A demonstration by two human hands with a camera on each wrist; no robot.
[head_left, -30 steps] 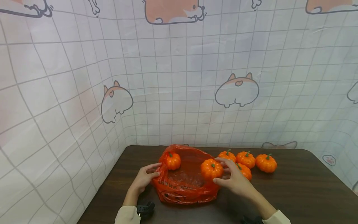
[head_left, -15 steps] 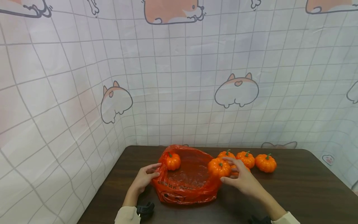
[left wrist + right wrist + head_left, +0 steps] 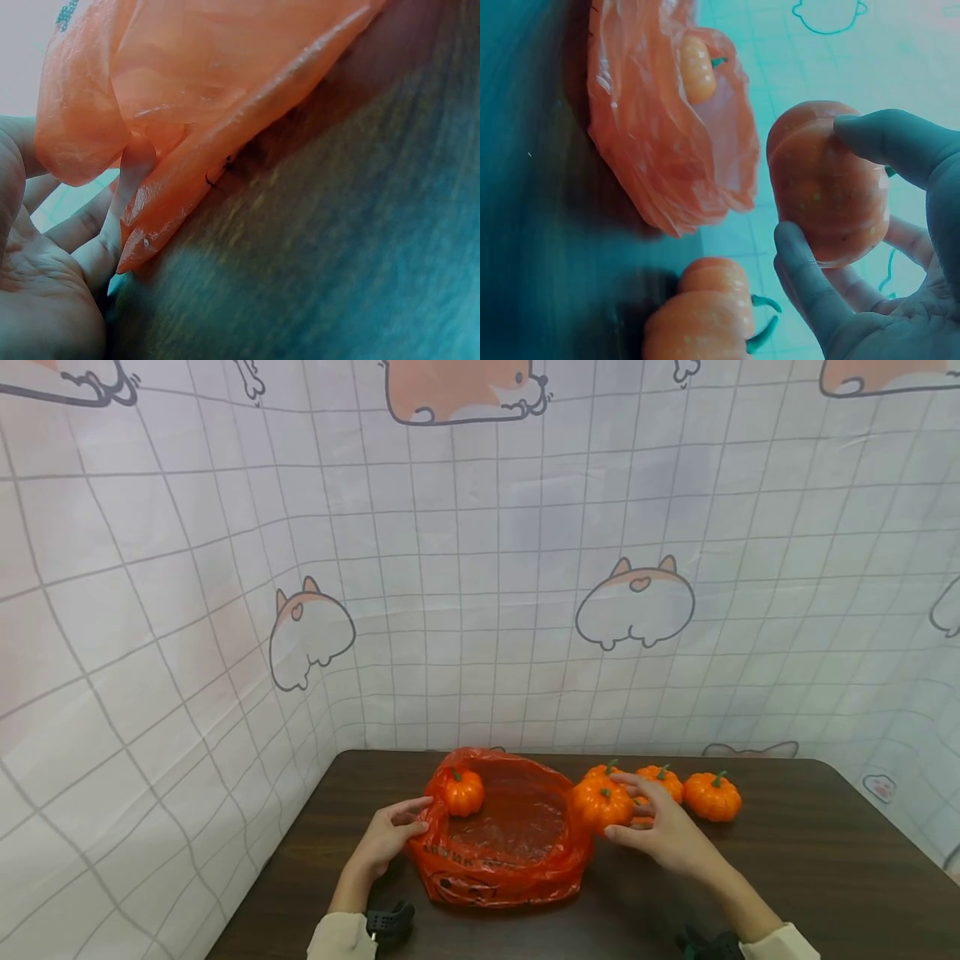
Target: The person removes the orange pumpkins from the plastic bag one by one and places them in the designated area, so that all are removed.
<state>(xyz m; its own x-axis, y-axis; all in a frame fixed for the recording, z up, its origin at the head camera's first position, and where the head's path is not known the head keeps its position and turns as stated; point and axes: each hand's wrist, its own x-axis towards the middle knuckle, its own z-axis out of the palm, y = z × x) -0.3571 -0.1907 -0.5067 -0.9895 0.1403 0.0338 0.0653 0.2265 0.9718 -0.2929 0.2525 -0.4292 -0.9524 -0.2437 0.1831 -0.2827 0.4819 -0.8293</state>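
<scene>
A red plastic bag (image 3: 517, 881) stands with its mouth spread wide on the table. Inside, at its left, sits a small orange toy pumpkin (image 3: 464, 792). My left hand (image 3: 386, 839) holds the bag's left side; in the left wrist view its fingers (image 3: 101, 244) press into a fold of the plastic. Thumb and fingers of my right hand (image 3: 667, 837) grip another orange pumpkin (image 3: 602, 806), raised beside the bag's right rim. In the right wrist view this pumpkin (image 3: 829, 187) hangs clear of the bag (image 3: 641, 127), its green stem mostly hidden by the thumb.
Right of the bag, more pumpkins rest on the dark wooden table (image 3: 810, 860): one at the back (image 3: 603, 769), one partly behind my hand (image 3: 662, 782) and one farthest right (image 3: 713, 797). Another is nearly covered by the right hand. A patterned cloth (image 3: 510, 635) hangs behind.
My right hand has carried its pumpkin rightward, from over the bag's opening to beside its right rim. The left hand and the pumpkin inside the bag have stayed put.
</scene>
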